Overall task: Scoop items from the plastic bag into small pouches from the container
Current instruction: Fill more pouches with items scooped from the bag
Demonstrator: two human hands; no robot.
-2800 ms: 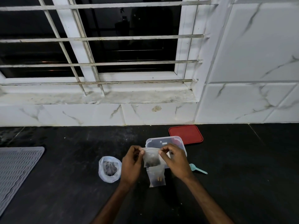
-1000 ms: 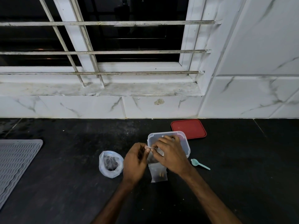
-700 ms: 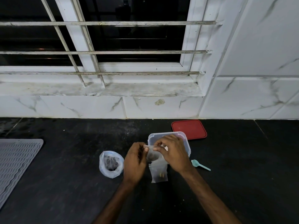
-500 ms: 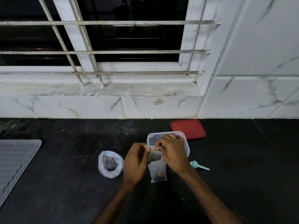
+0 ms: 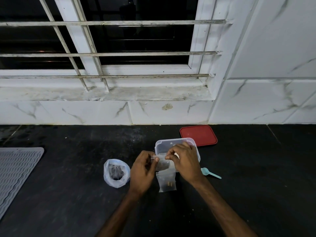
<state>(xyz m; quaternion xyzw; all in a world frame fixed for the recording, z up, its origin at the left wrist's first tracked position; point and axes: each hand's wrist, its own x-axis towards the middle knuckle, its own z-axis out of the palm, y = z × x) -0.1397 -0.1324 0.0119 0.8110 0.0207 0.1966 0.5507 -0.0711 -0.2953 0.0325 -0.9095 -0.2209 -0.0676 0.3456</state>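
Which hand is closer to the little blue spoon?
Right. The right hand is just beside the spoon; the left hand is farther off, by the plastic bag.

Bare black countertop (image 5: pixel 68 202) lies open across the lower left and the right side of the frame. The centre is crowded. The left hand (image 5: pixel 142 170) and right hand (image 5: pixel 184 161) pinch a small pouch (image 5: pixel 162 165) in front of a clear container (image 5: pixel 172 143). A second pouch (image 5: pixel 167 183) lies below them, with a plastic bag (image 5: pixel 116 173) just left and a teal scoop (image 5: pixel 210 174) just right. A red lid (image 5: pixel 198 135) lies near the tiled wall (image 5: pixel 171 113), and a grey ridged mat (image 5: pixel 15 171) fills the left edge.
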